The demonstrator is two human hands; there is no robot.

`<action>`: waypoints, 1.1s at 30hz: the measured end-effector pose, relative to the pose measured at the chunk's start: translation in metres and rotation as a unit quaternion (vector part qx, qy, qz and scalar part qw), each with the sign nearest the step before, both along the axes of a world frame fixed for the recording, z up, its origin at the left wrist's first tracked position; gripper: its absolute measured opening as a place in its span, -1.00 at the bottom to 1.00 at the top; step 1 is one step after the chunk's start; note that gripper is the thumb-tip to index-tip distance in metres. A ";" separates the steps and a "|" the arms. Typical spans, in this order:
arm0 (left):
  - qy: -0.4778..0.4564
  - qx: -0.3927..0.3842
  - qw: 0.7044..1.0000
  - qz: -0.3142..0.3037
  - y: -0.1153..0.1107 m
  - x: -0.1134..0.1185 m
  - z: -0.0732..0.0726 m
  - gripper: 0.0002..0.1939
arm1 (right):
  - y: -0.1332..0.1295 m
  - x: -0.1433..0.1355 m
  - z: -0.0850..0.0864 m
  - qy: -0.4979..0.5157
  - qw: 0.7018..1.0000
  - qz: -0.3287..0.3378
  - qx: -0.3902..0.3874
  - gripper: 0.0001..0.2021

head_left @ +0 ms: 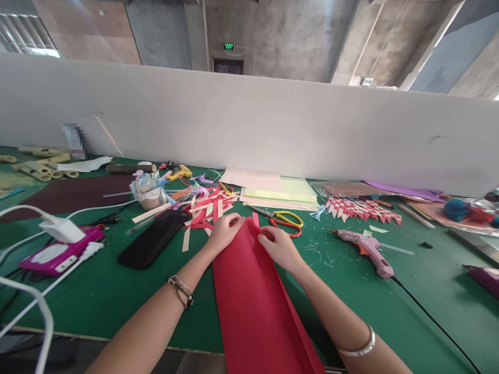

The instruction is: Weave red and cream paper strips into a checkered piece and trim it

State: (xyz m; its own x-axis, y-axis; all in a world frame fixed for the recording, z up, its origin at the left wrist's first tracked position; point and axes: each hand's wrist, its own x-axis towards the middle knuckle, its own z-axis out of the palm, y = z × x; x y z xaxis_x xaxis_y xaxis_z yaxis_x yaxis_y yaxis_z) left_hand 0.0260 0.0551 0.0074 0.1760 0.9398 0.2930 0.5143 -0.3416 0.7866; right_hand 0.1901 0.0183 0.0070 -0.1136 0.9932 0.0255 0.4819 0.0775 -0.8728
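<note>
Head view: red paper [253, 306] runs as a long sheet from the near table edge away from the person, its right side lifted and folded along its length. Both hands pinch its far end: left hand [224, 232] on the left corner, right hand [278, 246] on the right, fingers closed on the sheet. It lies on the green table [97, 291].

Left of the paper sits a black case [153, 238], and further left a pink device [62, 253] with white cables. Right of the paper lies a pink glue gun [368, 249]. Just beyond the hands are scissors [283, 221] and a heap of red and pale paper strips [206, 208]. Past those lie pale sheets [280, 192], with a woven red-and-white piece [360, 209] to their right. A white wall [249, 130] closes the far side.
</note>
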 end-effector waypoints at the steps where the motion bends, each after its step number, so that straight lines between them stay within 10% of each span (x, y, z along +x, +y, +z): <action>1: -0.001 0.000 1.000 0.001 0.001 -0.001 0.000 -0.67 | 0.002 0.003 -0.001 0.014 1.000 0.001 -0.008 -0.80; 33: -0.011 0.018 1.000 0.018 0.008 -0.013 0.000 -0.64 | 0.005 0.013 -0.001 0.257 0.949 0.017 -0.183 -0.59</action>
State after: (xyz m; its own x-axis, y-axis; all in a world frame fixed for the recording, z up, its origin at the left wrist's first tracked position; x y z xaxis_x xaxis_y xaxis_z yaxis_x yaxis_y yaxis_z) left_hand 0.0134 0.0633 0.0078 0.1360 0.9341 0.3300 0.5091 -0.3517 0.7856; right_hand 0.2028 0.0234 0.0065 -0.2124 0.9420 -0.2597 -0.0129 -0.2685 -0.9632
